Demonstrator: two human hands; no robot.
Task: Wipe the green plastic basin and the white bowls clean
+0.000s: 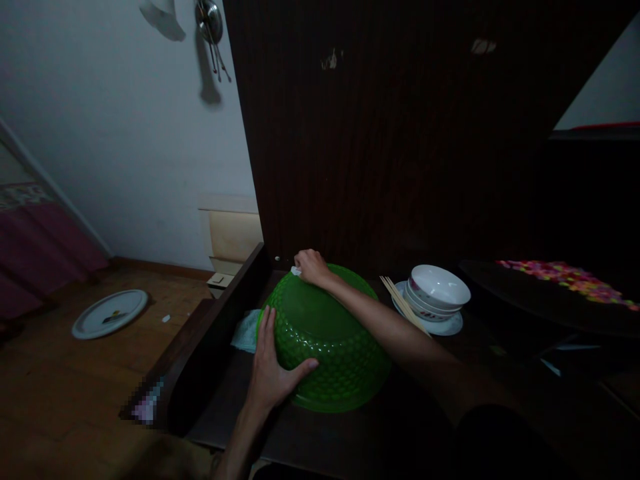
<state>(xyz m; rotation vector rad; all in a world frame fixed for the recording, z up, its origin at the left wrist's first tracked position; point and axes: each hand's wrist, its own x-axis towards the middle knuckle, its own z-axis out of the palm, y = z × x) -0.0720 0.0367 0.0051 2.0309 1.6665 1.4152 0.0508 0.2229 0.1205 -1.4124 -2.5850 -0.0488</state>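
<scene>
A green plastic basin (320,317) with a dimpled wall lies tilted on the dark wooden surface, its underside toward me. My left hand (273,370) grips its near left side, thumb on the wall and fingers reaching around the edge. Beyond it, my right hand (313,267) is closed at the far upper edge of the basin. A small white piece of tissue (296,271) pokes out from under those fingers. My right forearm crosses over the basin's base. A pale folded cloth (247,332) lies partly hidden behind the basin's left side.
Right of the basin, stacked white bowls (440,287) stand on a plate (447,327), with wooden chopsticks (403,301) leaning beside them. A raised dark ledge (220,333) borders the left. A white round lid-like object (110,315) lies on the floor. Colourful small pieces (570,277) lie far right.
</scene>
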